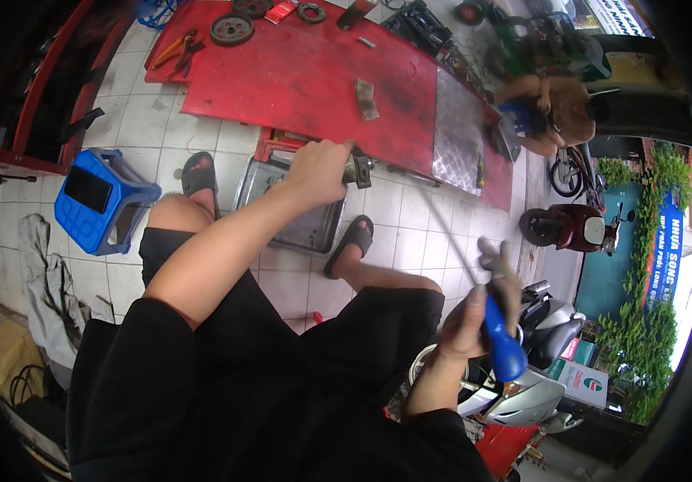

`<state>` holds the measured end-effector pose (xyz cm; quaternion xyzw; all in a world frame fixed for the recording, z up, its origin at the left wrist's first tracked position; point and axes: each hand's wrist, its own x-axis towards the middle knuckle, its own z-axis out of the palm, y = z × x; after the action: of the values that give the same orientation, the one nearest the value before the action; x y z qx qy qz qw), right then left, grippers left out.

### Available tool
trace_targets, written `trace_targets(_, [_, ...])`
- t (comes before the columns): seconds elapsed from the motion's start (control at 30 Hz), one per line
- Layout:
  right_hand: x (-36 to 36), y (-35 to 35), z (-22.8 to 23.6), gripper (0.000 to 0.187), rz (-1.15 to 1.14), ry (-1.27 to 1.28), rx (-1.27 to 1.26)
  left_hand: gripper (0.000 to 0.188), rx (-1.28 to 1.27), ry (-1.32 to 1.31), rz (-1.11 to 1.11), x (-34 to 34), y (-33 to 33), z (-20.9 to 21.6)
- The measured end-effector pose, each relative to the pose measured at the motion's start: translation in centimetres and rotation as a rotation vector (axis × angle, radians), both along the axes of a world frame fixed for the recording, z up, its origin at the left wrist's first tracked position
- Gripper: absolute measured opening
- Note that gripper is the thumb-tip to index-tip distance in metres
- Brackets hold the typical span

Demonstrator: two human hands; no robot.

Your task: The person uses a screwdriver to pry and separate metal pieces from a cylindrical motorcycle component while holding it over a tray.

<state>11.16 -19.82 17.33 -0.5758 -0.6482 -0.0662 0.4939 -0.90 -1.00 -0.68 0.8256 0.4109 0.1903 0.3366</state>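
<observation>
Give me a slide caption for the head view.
A person's left hand grips a metal part by a red worktop while the right hand holds a blue-handled screwdriver.

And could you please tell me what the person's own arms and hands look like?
Both arms come out of loose, plain black short sleeves ending near the elbows. The forearms are bare, with no visible watch, bracelet or marking. The left hand wears no glove; the right hand is blurred, so its finer details cannot be told.
</observation>
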Motion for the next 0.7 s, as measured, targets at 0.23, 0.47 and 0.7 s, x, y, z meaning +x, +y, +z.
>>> trace_targets(0.23, [2.7, 6.8, -4.3, 0.068, 0.242, -0.188, -0.559, 0.068, 0.056, -0.214, -0.270, 0.2, -0.1, 0.3])
trace_targets(0.47, [4.2, 7.1, -8.4, 0.064, 0.179, -0.269, -0.718, 0.067, 0.022, -0.132, -0.443, 0.6, -1.5, 0.5])
trace_targets(0.7, [2.6, 7.4, -7.7, 0.052, 0.213, -0.250, -0.633, 0.064, 0.044, -0.100, -0.414, 0.3, -2.3, 0.7])
